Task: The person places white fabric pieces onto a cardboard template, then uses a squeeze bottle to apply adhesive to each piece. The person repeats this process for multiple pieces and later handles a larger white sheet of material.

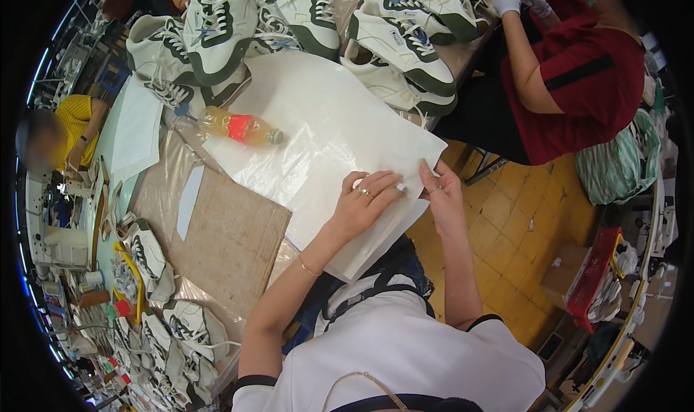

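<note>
Large white paper sheets (311, 116) spread over the table and reach past its near right edge. My right hand (442, 195) pinches them at their right edge, thumb on top. My left hand (365, 199) rests on the same sheets just left of it, fingers bent and held together. A small pale thing or nail shows at its fingertips; what it holds, if anything, I cannot make out. On the paper lies a clear plastic bottle (238, 126) with a red label and yellowish liquid, tipped on its side, out of reach of both hands.
White and dark green sneakers (217, 32) are heaped along the far side. A brown board (228, 238) lies left of the paper, and more shoes (191, 329) sit at lower left. A co-worker in a red shirt (589, 87) sits at right. A red crate (593, 278) stands beyond the tiled floor.
</note>
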A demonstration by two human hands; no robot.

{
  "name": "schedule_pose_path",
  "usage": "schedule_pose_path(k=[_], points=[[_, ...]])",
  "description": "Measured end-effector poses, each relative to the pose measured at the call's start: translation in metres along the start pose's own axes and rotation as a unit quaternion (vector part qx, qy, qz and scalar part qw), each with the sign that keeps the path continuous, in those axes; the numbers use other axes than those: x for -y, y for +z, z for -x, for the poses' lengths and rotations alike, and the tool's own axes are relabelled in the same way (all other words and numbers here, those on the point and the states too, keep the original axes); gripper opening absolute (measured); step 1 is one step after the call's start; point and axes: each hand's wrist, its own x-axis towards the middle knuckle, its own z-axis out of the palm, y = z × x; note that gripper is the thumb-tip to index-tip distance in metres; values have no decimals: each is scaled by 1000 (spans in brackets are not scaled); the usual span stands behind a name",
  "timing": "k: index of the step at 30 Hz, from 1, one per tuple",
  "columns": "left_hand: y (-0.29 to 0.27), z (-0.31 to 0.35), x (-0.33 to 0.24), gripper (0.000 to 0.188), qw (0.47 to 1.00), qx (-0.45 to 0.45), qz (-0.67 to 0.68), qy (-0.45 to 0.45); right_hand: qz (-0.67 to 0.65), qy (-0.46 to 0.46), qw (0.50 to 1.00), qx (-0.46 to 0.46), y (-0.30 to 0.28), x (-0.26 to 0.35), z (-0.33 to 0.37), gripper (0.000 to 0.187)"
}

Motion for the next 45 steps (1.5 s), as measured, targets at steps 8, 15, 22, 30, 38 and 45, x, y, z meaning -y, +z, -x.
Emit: schedule_pose_path(k=[8, 15, 22, 30, 38, 45], points=[[-12, 3, 2, 26, 993, 38, -90, 68, 46, -22, 997, -64, -6, -4, -20, 25], [-17, 19, -3, 16, 996, 53, -14, 67, 29, -11, 997, -71, -5, -8, -28, 29], [-16, 28, -2, 15, 993, 77, -11, 89, 99, 58, 992, 51, -12, -10, -17, 30], [-17, 34, -8, 9, 991, 86, -10, 106, 149, 91, 978, 116, -33, -23, -14, 24], [-54, 39, -28, 17, 981, 88, 23, 171, 44, 116, 992, 33, -33, -30, -29, 30], [-84, 46, -41, 14, 983, 67, 52, 165, 34, 145, 989, -1, -36, -38, -43, 39]])
